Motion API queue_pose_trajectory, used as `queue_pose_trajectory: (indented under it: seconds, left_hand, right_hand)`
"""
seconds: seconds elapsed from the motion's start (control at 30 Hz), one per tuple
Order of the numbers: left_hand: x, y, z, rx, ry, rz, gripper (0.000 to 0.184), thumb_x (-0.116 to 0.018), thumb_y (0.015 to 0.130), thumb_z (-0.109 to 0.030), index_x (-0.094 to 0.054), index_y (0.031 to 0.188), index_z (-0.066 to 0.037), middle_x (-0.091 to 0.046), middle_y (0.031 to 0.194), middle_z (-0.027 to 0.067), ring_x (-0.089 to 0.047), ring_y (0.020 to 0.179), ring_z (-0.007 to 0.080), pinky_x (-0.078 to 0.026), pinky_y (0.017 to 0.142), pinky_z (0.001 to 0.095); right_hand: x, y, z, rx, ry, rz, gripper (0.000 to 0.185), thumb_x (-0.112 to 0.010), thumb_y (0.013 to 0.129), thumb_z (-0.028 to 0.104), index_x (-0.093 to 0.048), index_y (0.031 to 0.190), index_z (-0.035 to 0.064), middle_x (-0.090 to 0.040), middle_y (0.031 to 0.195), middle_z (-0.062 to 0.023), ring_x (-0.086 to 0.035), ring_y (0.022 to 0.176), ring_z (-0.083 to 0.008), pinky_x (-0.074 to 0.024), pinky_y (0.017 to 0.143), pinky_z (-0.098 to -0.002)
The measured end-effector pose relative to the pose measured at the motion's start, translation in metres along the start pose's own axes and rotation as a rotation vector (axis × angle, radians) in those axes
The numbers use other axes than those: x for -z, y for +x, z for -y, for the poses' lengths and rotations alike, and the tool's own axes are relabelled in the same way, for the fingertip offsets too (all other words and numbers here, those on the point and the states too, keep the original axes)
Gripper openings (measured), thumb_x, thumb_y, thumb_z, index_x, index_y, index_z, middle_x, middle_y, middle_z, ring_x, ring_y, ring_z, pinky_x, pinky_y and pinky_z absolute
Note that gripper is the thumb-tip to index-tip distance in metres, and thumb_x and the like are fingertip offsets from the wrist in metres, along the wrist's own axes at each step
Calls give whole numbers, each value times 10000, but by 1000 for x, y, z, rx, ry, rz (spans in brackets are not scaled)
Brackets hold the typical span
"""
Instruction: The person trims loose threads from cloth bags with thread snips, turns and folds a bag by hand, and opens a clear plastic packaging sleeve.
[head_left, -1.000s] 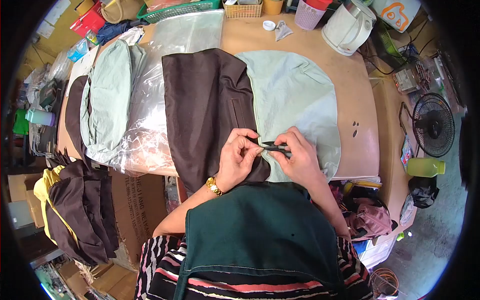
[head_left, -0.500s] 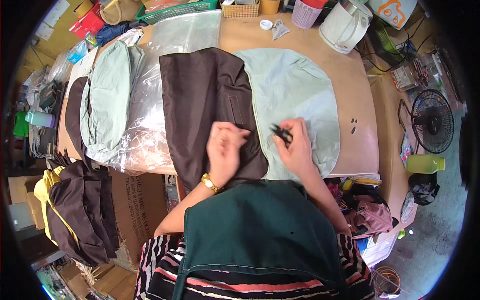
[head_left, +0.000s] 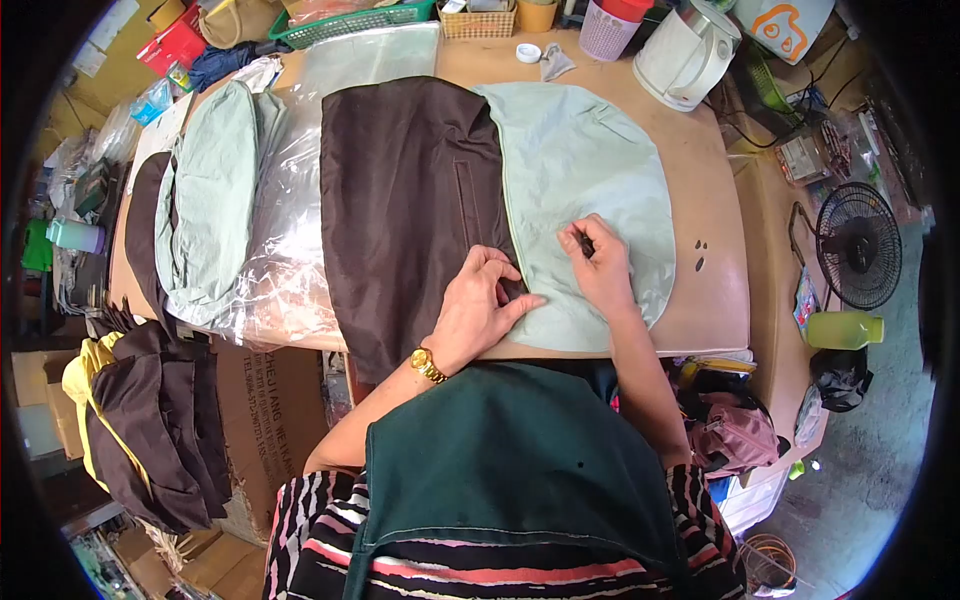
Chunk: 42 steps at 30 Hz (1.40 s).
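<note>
A piece of cloth lies flat on the table, its dark brown part on the left joined along a seam to a pale green part on the right. At the seam's near end, my left hand pinches the cloth, a gold watch on its wrist. Over the pale green part, my right hand is closed round a small black tool, mostly hidden by the fingers.
Clear plastic sheeting and folded pale green cloth lie to the left on the table. At the back stand a white kettle, a lilac basket and a green tray. A fan is at right.
My left hand has come back down to the seam and grips the cloth. My right hand has moved away from the seam, up and to the right, with the tool. The cloth has shifted slightly away from me.
</note>
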<state>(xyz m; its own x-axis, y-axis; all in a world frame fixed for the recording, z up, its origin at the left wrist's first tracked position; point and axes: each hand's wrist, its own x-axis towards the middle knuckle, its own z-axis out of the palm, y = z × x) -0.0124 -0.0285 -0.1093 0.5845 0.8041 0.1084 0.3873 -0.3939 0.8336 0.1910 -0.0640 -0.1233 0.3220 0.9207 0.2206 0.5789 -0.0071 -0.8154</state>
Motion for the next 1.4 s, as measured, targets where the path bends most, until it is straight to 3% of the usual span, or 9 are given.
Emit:
queue_pose_trajectory:
  seconds: [0.23, 0.37, 0.5, 0.57, 0.6, 0.7, 0.97, 1.17, 1.4]
  left_hand:
    - [-8, 10, 1, -11, 181, -26, 217, -753, 787, -195, -662, 818, -1, -572, 992, 96, -625, 790, 295, -512, 676, 376]
    - [-8, 10, 6, -22, 124, -41, 154, -720, 811, -135, -659, 799, 5, -584, 973, 93, -620, 781, 247, -498, 678, 350]
    - [-4, 6, 19, 3, -198, -27, 134, -689, 848, -98, -647, 801, 21, -597, 939, 77, -571, 792, 147, -475, 679, 286]
    - [-6, 5, 30, 78, -549, 17, 165, -651, 895, -113, -639, 772, -4, -635, 859, 71, -610, 771, 164, -484, 669, 291]
    - [2, 4, 10, 441, -934, 14, 214, -610, 950, -150, -624, 783, -18, -636, 824, 51, -615, 712, 123, -495, 629, 246]
    - [24, 2, 19, 422, -1555, 156, 198, -590, 971, -178, -606, 862, -14, -632, 803, 50, -608, 636, 93, -498, 576, 212]
    - [15, 13, -8, 77, 41, 219, 191, -714, 848, -198, -652, 806, -22, -627, 663, 71, -607, 614, 135, -472, 583, 325]
    - [47, 30, 9, 33, -137, -124, 128, -701, 862, -121, -686, 881, 5, -616, 733, 22, -568, 620, 82, -456, 579, 238]
    - [-13, 70, 19, -231, 178, -71, 206, -747, 753, -65, -690, 943, -12, -620, 846, 125, -639, 724, 275, -501, 645, 361]
  right_hand:
    - [14, -14, 29, 158, -236, 328, 178, -739, 767, 134, -624, 802, 2, -570, 783, -108, -598, 736, -303, -453, 664, -399]
    - [17, -15, 15, 131, -166, 373, 178, -728, 775, 117, -604, 837, 6, -559, 792, -95, -592, 763, -301, -449, 689, -411]
    - [15, -19, 7, 67, 131, 364, 157, -689, 809, 69, -556, 863, 6, -528, 805, -99, -561, 727, -262, -438, 669, -352]
    - [21, -20, 13, 91, 115, 348, 145, -676, 818, 52, -545, 859, 4, -516, 807, -102, -548, 720, -249, -434, 666, -336]
    - [24, -20, 16, 114, 97, 332, 135, -662, 826, 36, -535, 856, 2, -504, 808, -104, -535, 713, -237, -429, 664, -320]
    - [28, -21, 12, 103, 105, 341, 123, -646, 829, 15, -528, 862, 0, -501, 805, -103, -535, 720, -240, -432, 661, -334]
    - [27, -27, 24, 170, 56, 353, 132, -649, 815, -4, -526, 863, 4, -504, 799, -108, -536, 713, -255, -429, 650, -352]
    - [37, -32, 17, 103, 42, 422, 143, -683, 803, 15, -550, 850, -6, -525, 773, -116, -543, 674, -264, -431, 635, -346]
    - [35, -34, 14, 95, 56, 431, 164, -707, 802, 47, -558, 846, -7, -526, 768, -114, -546, 667, -268, -431, 618, -342]
